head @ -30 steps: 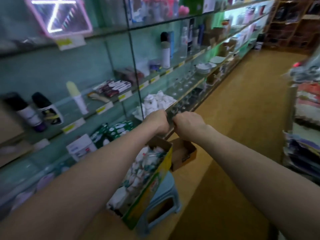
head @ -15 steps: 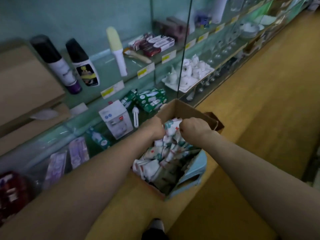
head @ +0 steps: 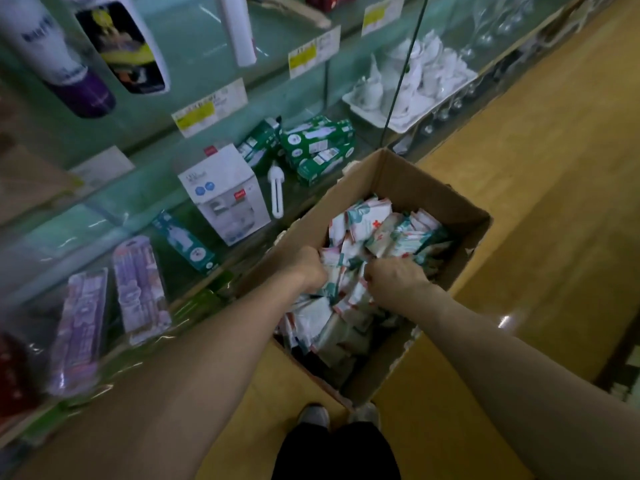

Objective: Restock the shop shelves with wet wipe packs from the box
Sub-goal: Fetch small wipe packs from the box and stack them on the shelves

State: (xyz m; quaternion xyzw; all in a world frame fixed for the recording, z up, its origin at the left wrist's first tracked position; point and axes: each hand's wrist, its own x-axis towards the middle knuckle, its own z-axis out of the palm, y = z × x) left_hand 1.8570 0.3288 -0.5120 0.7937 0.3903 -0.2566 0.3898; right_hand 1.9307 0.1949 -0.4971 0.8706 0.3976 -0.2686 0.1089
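Glass shelves (head: 145, 188) lying at 10 o'clock from the stock, grab judged under way.
Cardboard box (head: 426, 192), long axis 7 to 1 o'clock, beside the shelf foot; wet wipe packs (head: 374, 230) heaped inside, directly beneath both hands. Left hand (head: 308, 268), nearer the shelves, and right hand (head: 394, 280): each curled down into the heap, gripping packs.

Dim glass shelves (head: 194, 43) along yellow wood floor (head: 554, 168)

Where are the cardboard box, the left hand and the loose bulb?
cardboard box (head: 433, 197): head view, far inner wall.
left hand (head: 308, 268): head view, back of hand.
loose bulb (head: 277, 197): head view, tube middle.
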